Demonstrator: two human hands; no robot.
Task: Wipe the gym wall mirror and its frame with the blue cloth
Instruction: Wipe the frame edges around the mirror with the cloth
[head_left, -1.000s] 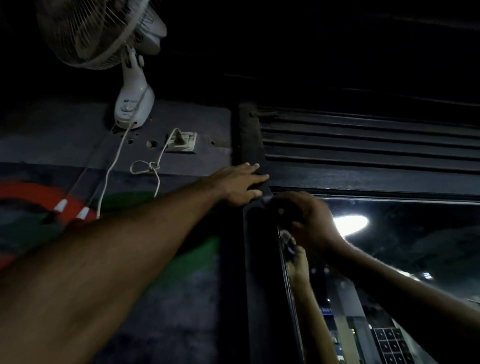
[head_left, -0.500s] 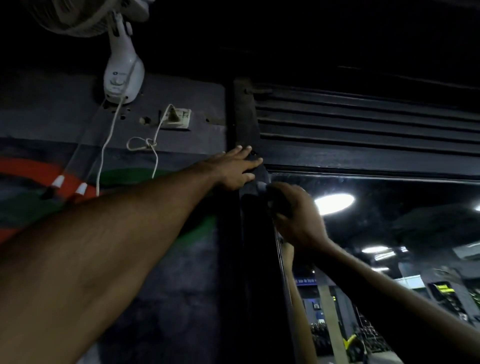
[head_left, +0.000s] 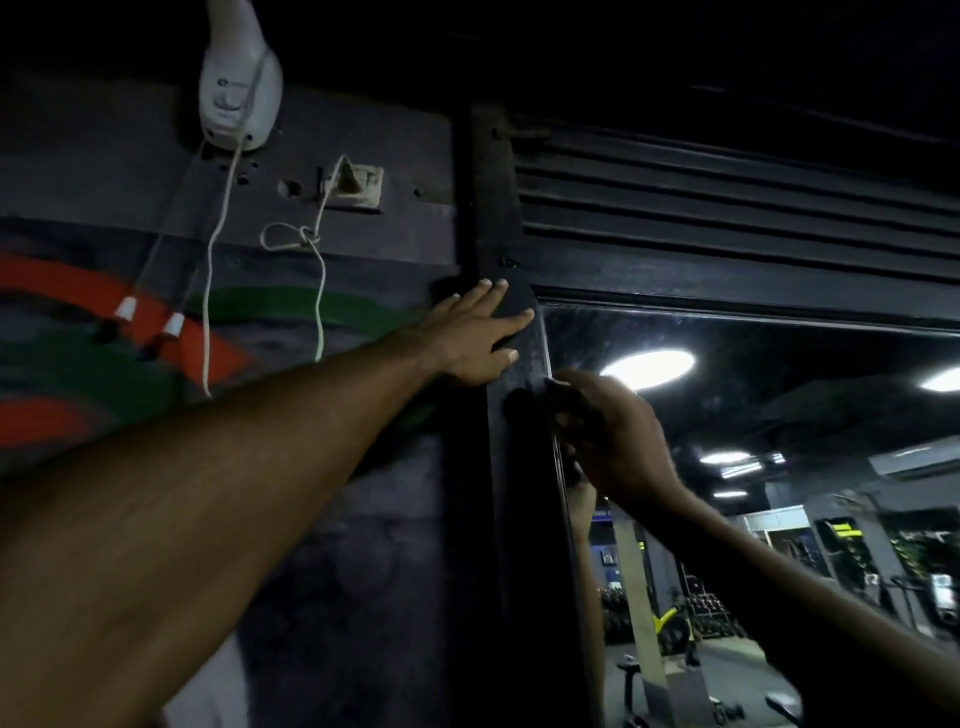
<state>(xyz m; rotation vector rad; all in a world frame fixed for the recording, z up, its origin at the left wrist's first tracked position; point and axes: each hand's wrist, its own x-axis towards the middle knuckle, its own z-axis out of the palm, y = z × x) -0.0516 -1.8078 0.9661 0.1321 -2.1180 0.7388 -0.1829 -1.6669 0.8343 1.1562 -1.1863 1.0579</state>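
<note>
The wall mirror (head_left: 779, 415) fills the right side and reflects ceiling lights and gym machines. Its dark frame (head_left: 519, 545) runs down the middle as a vertical post and meets the top bar (head_left: 727, 293) at a corner. My left hand (head_left: 478, 338) lies flat with straight fingers on the frame just below that corner. Lower down, at the mirror's left edge, my right hand (head_left: 618, 441) grips the bunched cloth (head_left: 569, 408), which looks almost black in the dim light, and holds it against the post. Most of the cloth is hidden inside my fist.
A white wall fan's base (head_left: 239, 88) hangs at the upper left, with its cord (head_left: 213, 291) trailing down. A socket with a plug (head_left: 353, 187) sits beside it. Dark louvred slats (head_left: 727, 208) lie above the mirror. The wall at left carries red and green paint.
My right hand has slid a little down the post, away from my left hand. The left hand stays flat by the corner. The view has shifted, so the fan head is out of frame.
</note>
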